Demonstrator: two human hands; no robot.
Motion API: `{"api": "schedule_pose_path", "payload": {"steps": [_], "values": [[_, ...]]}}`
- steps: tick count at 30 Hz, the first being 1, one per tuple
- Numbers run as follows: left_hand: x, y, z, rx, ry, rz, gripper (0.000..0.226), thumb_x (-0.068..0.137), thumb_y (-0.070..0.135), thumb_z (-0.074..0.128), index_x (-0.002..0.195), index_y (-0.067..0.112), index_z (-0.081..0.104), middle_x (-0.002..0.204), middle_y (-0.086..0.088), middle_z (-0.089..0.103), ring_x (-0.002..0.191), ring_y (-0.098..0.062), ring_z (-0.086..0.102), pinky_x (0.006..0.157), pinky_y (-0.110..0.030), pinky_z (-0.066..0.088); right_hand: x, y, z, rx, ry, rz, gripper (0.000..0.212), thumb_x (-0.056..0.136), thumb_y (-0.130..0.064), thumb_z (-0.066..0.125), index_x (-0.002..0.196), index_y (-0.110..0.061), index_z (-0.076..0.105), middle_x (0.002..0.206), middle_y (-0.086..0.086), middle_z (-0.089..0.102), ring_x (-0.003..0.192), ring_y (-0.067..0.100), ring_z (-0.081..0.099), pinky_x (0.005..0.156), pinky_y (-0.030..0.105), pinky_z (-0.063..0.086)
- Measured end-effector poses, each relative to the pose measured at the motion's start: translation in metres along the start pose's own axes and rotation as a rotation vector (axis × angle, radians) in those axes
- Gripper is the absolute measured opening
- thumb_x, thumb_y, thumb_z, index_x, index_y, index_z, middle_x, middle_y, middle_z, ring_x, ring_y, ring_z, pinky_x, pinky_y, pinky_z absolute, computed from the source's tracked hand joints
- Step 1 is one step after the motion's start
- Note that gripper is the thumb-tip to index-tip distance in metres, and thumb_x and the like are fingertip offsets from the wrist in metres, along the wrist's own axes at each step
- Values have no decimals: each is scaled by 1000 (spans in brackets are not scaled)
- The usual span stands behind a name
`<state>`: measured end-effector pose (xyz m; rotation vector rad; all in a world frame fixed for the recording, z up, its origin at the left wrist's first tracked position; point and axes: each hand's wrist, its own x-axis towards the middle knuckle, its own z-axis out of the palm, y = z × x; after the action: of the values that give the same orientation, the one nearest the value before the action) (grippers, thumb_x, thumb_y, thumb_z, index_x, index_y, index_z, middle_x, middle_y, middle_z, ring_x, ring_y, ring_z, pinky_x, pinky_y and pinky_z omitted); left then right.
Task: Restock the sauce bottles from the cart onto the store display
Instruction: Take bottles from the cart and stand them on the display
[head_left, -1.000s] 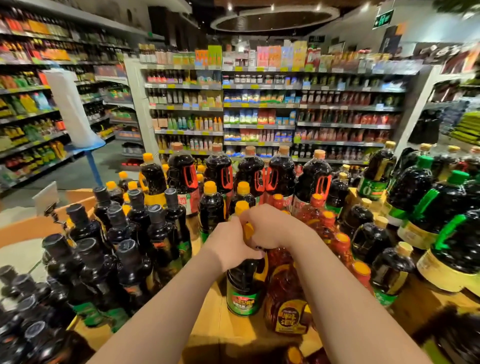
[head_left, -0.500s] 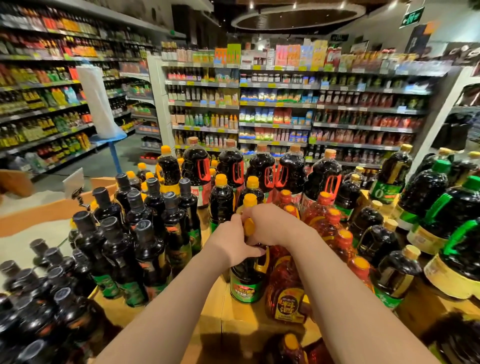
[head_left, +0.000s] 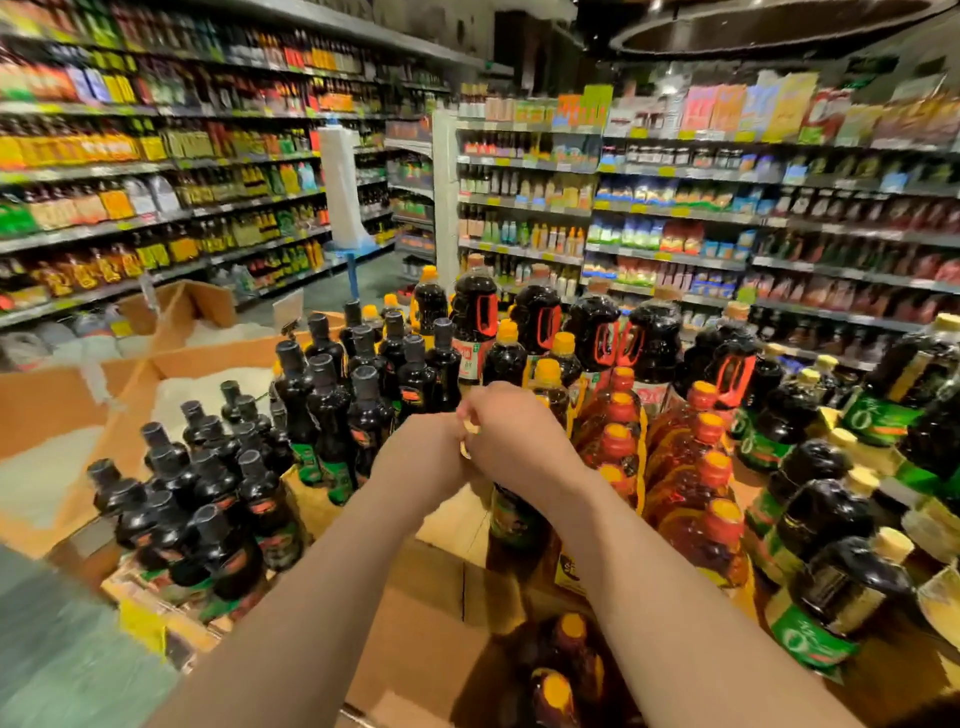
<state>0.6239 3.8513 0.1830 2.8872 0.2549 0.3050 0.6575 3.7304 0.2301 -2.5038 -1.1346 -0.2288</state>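
Observation:
A dark sauce bottle (head_left: 511, 514) with a yellow cap and a green label stands on the cardboard display top (head_left: 447, 525) in the middle. My left hand (head_left: 426, 457) and my right hand (head_left: 511, 434) are curled together round its neck and yellow handle, hiding the cap. Amber bottles with orange caps (head_left: 691, 467) stand right beside it. Below my arms an open carton (head_left: 561, 670) holds more yellow-capped bottles.
Black-capped bottles (head_left: 234, 478) crowd the display's left, and large jugs with red handles (head_left: 540, 322) line the back. Green-labelled jugs (head_left: 826, 519) fill the right. Cardboard bins of white grain (head_left: 202, 395) sit at left. Stocked shelves (head_left: 623, 208) surround the aisle.
The view has swung left and tilted, so the display sits further right in frame. Both hands stay clasped on the same bottle's top, which stays on the cardboard.

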Motion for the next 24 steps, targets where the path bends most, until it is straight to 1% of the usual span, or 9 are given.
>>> {"api": "schedule_pose_path", "payload": {"steps": [2,5,9,11,12,14,15,19,24], "values": [[-23,-6,-5,42,-18,-93,21,84,33,61,71,18,55,64,6,50,61,-17,53,57,-30,45,-9,-12,9,-14,-26,-70,20,88,-11,50,105,-11,60,100,7,57,91,24,54,71,29,43],[-62,-21,-8,72,-29,-193,16,82,30,60,74,15,59,63,5,50,64,-20,54,57,-29,43,-22,-36,28,-22,-78,-124,15,90,-15,48,100,-12,59,92,7,55,90,26,57,68,33,45],[-130,-43,-4,67,-59,-354,32,76,43,55,76,12,64,66,-2,56,70,-28,61,59,-35,48,-41,-75,62,-10,-222,-253,18,84,-11,50,98,-11,62,100,9,62,97,30,58,75,36,49],[-163,-54,-2,44,-54,-494,36,73,48,59,81,14,68,75,-7,64,79,-31,65,61,-36,52,-53,-100,76,-15,-233,-396,5,78,-7,54,77,-12,56,89,10,63,86,31,61,71,35,53],[-178,-60,-2,47,-56,-562,33,75,46,62,84,15,70,78,-8,65,81,-31,66,61,-35,51,-56,-113,85,-3,-205,-471,10,74,-6,58,69,-13,54,79,10,62,73,29,61,62,31,52],[-209,-72,-4,29,-23,-680,25,78,38,63,87,15,70,79,-9,63,85,-33,66,60,-32,47,-62,-140,96,12,-204,-575,9,72,-8,61,65,-10,56,68,9,60,59,25,56,50,25,36],[-225,-79,-4,28,-1,-734,25,79,37,62,89,16,69,82,-10,63,88,-34,65,62,-33,47,-66,-154,104,27,-211,-619,8,74,-12,56,68,-8,57,70,9,61,63,27,58,53,26,31],[-307,-96,-4,2,100,-941,37,75,44,53,95,18,70,97,-11,70,95,-34,66,73,-37,55,-98,-220,129,50,-404,-704,24,85,-17,51,101,-9,67,103,14,67,100,32,61,81,34,49],[-434,-96,-10,-8,113,-1204,37,78,47,63,99,17,71,98,-13,70,97,-33,65,70,-35,50,-173,-302,154,196,-538,-919,25,83,-16,56,105,-12,67,104,14,69,103,32,60,87,36,47]]}}
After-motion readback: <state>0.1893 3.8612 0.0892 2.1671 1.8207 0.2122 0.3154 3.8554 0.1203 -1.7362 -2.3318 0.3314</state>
